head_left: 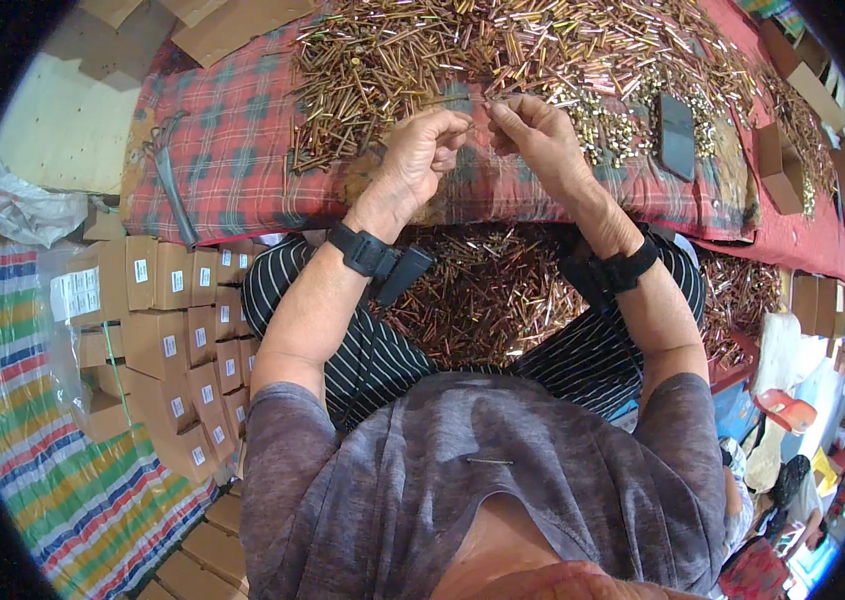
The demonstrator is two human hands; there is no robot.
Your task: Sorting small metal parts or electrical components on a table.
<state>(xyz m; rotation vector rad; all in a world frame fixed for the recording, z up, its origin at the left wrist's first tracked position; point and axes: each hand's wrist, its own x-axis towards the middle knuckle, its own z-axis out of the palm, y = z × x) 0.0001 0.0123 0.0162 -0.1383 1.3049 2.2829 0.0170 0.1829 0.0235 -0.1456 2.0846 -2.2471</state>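
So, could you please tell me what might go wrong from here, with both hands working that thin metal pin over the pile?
1. The thin pin is pinched only at the fingertips of the left hand and right hand, so it could slip into the heap of metal pins.
2. A loose pin on the shirt could prick.
3. The phone lies among the pins and may get scratched.

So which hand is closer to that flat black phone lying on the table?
The right hand. It works just left of the flat black phone, with scattered brass pieces between. The left hand sits farther left, beyond the right one.
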